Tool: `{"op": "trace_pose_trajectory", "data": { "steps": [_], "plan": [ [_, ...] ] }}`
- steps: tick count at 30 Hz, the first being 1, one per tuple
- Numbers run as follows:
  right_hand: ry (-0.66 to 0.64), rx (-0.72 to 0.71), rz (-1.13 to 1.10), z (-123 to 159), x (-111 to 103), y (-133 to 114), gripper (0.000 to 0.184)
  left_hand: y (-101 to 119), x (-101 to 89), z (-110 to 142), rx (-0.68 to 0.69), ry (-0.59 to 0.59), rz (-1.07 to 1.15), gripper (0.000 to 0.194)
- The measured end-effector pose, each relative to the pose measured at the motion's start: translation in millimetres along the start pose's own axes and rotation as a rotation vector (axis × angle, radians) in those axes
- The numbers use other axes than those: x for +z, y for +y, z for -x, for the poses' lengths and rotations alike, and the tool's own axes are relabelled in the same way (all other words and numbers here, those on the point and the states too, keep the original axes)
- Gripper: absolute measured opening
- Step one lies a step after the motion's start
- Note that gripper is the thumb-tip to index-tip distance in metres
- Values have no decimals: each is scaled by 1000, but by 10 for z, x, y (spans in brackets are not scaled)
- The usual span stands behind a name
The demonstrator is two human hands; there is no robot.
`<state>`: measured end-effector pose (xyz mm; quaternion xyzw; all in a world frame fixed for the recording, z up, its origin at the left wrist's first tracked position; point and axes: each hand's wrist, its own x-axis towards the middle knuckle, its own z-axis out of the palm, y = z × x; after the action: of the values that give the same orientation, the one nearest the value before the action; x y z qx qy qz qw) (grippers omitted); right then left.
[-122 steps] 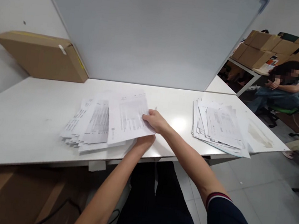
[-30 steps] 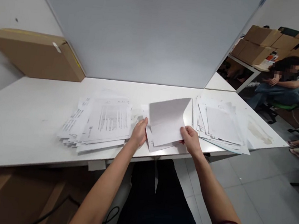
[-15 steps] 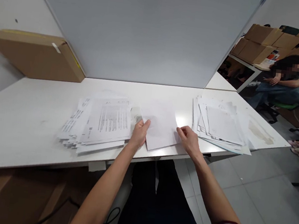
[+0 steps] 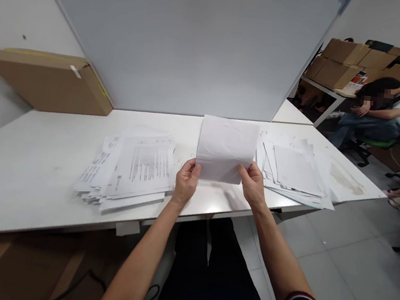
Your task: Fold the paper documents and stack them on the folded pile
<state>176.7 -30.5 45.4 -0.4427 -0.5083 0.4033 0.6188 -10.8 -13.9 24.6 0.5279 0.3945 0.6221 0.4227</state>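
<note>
Both my hands hold up a folded white sheet of paper (image 4: pixel 226 148) above the white table (image 4: pixel 31 169). My left hand (image 4: pixel 185 181) pinches its lower left corner and my right hand (image 4: pixel 253 184) pinches its lower right corner. The sheet stands upright, blank side toward me. A spread stack of printed papers (image 4: pixel 132 171) lies just left of my left hand. Another stack of papers (image 4: pixel 294 168) lies to the right of my right hand.
A grey divider panel (image 4: pixel 183 42) stands along the table's back. A flat cardboard box (image 4: pixel 49 82) leans on the wall at the back left. At the far right a person (image 4: pixel 389 106) sits by a table stacked with cardboard boxes (image 4: pixel 355 59).
The sheet lay flat on the table under both hands half a second ago; both hands have now lifted it upright off the table.
</note>
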Motion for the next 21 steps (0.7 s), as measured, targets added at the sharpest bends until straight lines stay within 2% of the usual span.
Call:
{"op": "trace_pose_trajectory", "data": {
  "steps": [4, 7, 12, 21],
  "plan": [
    [-27, 25, 21, 16, 57, 146, 26, 10, 27, 22, 38, 83, -53, 30],
    [-51, 33, 0, 35, 85, 233, 28, -36, 41, 24, 63, 102, -97, 26],
    [-40, 42, 49, 38, 105, 237, 30, -79, 35, 26, 62, 141, -78, 25],
    [-73, 26, 24, 78, 113, 290, 29, -32, 36, 31, 71, 159, -89, 23]
  ]
}}
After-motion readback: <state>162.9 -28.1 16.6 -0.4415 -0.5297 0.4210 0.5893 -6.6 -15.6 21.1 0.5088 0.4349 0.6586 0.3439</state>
